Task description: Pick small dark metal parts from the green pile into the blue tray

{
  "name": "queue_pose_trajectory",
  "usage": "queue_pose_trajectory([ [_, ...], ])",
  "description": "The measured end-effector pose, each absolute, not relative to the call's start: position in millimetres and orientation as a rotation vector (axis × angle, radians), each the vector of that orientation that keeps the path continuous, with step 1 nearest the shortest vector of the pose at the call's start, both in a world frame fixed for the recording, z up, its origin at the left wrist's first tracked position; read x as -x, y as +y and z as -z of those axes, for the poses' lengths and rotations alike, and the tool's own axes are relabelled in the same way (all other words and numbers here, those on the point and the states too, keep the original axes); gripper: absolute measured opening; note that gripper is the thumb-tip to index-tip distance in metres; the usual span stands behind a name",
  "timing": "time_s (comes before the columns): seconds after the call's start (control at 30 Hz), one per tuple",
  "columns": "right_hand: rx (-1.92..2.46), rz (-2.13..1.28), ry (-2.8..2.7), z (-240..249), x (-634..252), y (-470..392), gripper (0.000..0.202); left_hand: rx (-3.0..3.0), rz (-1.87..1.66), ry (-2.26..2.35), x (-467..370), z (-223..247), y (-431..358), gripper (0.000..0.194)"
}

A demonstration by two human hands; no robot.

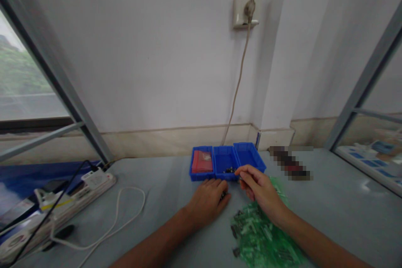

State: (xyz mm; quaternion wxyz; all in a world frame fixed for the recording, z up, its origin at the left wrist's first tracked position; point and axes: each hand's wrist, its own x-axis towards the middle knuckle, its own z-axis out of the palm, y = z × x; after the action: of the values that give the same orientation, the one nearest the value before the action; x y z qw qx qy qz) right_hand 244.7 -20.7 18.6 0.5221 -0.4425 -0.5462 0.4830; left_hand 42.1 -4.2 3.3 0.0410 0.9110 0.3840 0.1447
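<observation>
My left hand (207,199) rests palm down on the table before the blue bins, its fingers curled. Small dark parts (223,195) show between its thumb and index finger; their kind is too small to tell. My right hand (258,184) is raised beside the middle blue bin (224,159), thumb and fingertips pinched round a tiny piece that I cannot make out. A few small dark metallic parts (230,170) lie at the front of that bin. Beneath my right wrist is a green translucent plastic heap (264,238), with small dark pieces along its left edge.
A left blue bin (202,176) holds a red packet (201,162); a right blue bin (249,157) adjoins the middle one. On the left lie a power strip (106,180) and a white cable (117,209). A blurred dark object (290,163) sits right. Metal frame posts flank the table.
</observation>
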Motion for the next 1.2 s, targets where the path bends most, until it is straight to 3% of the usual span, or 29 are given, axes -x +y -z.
queue_pose_trajectory([
  [0.6, 1.082, -1.037, -1.364, -18.0, -246.0, -21.2, 0.033, -2.779, -0.432, 1.180, -42.5, -5.7, -4.9, 0.008],
  [1.2, 1.087, -0.921, -1.502, -15.1, -247.7, -22.5, 0.018, -2.785, -0.452, 1.168, -41.4, -1.5, -4.3, 0.008],
])
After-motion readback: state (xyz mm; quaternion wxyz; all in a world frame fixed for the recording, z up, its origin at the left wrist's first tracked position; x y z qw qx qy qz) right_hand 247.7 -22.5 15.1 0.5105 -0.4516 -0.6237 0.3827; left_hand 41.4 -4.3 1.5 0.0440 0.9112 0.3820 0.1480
